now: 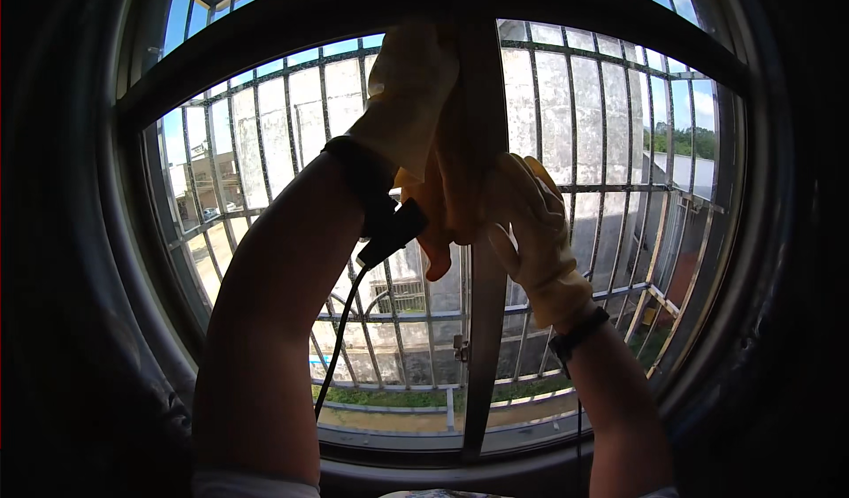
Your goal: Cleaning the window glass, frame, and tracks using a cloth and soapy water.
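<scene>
My left hand (pixel 418 80), in a cream rubber glove, is raised against the upper middle of a sliding window. It holds an orange-brown cloth (pixel 438 213), which hangs below the palm beside the dark window mullion (pixel 487 312); the left fingertips are lost in shadow. Lower down, my right hand (pixel 534 232), gloved the same way, rests at the mullion's right side with its thumb apart from the fingers. Nothing shows in its grasp, though its fingertips are dim against the frame. Black straps circle both wrists, the left one carrying a small black device (pixel 394 232) with a cable.
Metal security bars (pixel 600 188) stand outside the glass. A small latch (pixel 460 348) sits low on the central frame. The dark top rail (pixel 298 33) crosses above my hands, and a sill (pixel 398 439) runs along the bottom. Beyond is a weathered concrete wall (pixel 554 113).
</scene>
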Tool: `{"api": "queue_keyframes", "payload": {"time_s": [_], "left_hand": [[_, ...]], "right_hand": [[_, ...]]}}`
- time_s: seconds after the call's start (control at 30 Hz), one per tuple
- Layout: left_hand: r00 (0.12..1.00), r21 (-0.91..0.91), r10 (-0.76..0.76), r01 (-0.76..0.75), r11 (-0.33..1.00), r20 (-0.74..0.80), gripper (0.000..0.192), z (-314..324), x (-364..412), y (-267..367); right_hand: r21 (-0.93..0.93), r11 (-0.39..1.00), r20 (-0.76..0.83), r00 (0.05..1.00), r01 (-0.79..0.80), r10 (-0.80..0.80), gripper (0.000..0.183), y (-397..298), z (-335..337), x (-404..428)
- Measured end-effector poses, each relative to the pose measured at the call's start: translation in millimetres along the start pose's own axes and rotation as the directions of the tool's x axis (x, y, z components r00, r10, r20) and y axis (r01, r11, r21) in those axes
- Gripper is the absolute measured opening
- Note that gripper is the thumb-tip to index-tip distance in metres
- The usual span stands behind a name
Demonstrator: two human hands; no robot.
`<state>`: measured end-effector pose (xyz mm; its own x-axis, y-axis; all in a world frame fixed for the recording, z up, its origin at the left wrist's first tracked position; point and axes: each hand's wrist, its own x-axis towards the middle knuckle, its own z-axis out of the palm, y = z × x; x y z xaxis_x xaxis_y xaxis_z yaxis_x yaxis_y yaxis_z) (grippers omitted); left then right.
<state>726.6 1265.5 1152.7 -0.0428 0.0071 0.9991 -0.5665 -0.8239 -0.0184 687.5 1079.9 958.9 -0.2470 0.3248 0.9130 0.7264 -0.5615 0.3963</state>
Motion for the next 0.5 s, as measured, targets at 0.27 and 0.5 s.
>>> {"api": "queue_keyframes", "payload": {"time_s": [0.27, 0.5], "left_hand": [[0.954, 0.221, -0.198, 0.148, 0.964, 0.227, 0.031, -18, 28, 34], [0.985, -0.057, -0.118, 0.126, 0.990, 0.123, 0.033, -35, 31, 12]], "right_hand": [[-0.096, 0.995, -0.005, 1.000, -0.017, 0.016, 0.047, 1, -7, 5], [-0.093, 0.995, 0.081, 0.996, -0.026, 0.034, 0.050, -12, 2, 9]]}}
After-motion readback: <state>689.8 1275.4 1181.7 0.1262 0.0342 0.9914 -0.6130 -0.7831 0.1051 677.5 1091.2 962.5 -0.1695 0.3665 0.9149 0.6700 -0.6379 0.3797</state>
